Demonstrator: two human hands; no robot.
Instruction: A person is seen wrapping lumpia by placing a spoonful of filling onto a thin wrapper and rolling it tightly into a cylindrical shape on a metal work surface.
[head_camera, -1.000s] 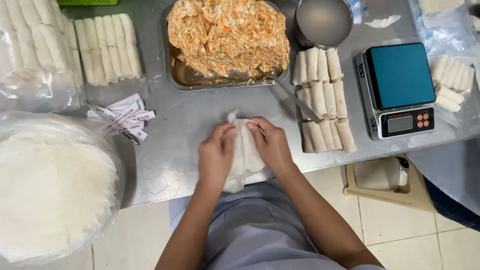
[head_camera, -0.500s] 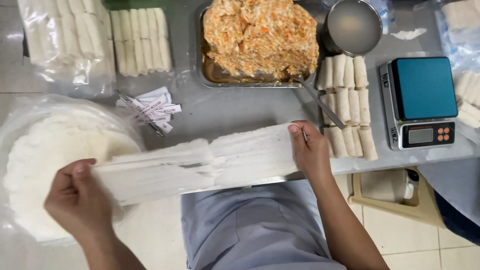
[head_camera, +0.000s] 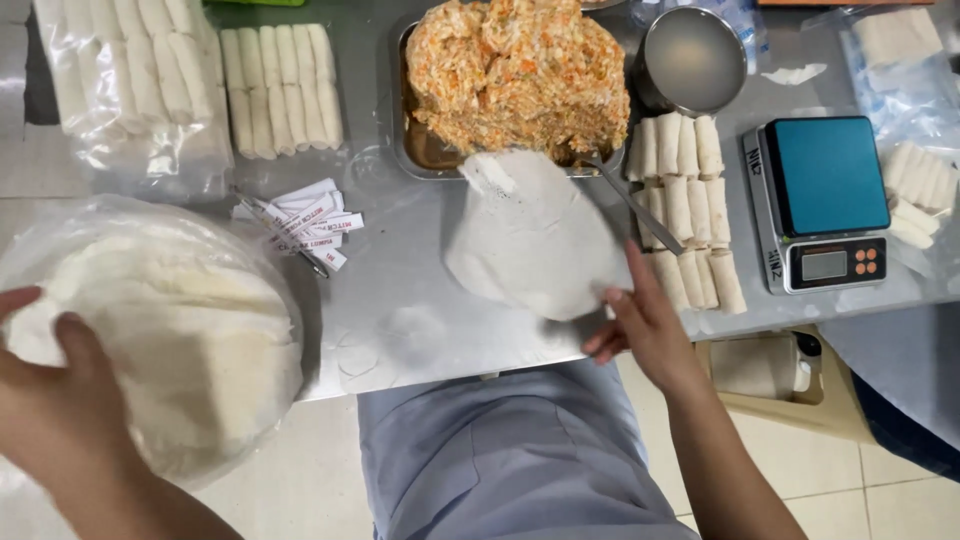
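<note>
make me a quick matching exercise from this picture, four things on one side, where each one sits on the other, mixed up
Things:
1. round wrapper
2. kitchen scale
3. tray of filling
4. stack of wrappers

Places:
A. far right of the table
B. in a clear bag under the left hand
C. top middle of the table
D. held up at its edge by the right hand

Pairs: 1-D, 2-A, 3-C, 4-B

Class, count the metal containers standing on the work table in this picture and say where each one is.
2. A rectangular metal tray of orange-flecked filling sits top centre; a round metal bowl stands just right of it. Others may lie beyond the frame.
</note>
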